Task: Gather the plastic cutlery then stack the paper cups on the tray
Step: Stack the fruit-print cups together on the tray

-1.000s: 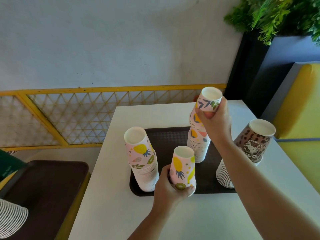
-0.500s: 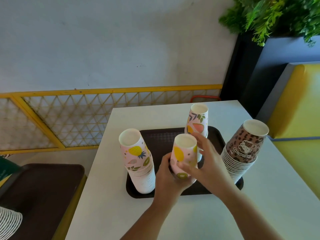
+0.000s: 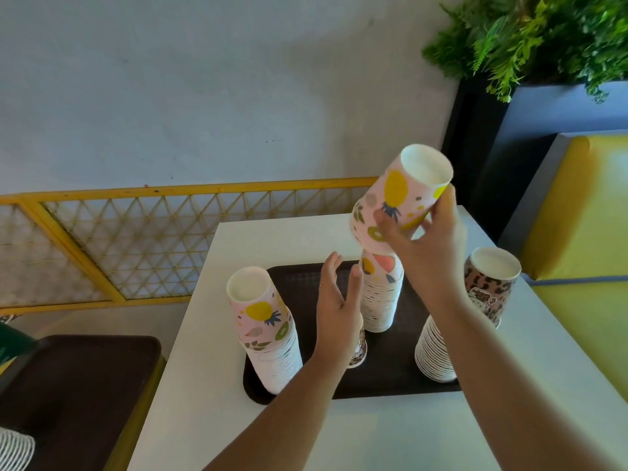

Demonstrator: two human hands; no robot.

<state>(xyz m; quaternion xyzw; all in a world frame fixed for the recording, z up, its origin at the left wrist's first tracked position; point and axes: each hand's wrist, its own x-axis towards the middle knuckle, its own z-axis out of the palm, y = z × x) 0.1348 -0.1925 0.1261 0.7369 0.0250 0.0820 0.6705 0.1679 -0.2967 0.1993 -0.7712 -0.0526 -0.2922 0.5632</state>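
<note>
Above the middle stack [image 3: 380,294], my right hand [image 3: 431,243] grips a tilted cup [image 3: 402,198]; left hand [image 3: 336,300] hangs released. Lowered crooked, I judge it could topple that stack.

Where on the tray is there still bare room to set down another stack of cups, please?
The tray is bare at its far-left corner, behind the left pineapple stack, and along its near edge between that stack and the leopard stack. The middle is crowded: left hand, middle stack, and right hand holding a cup above it.
</note>
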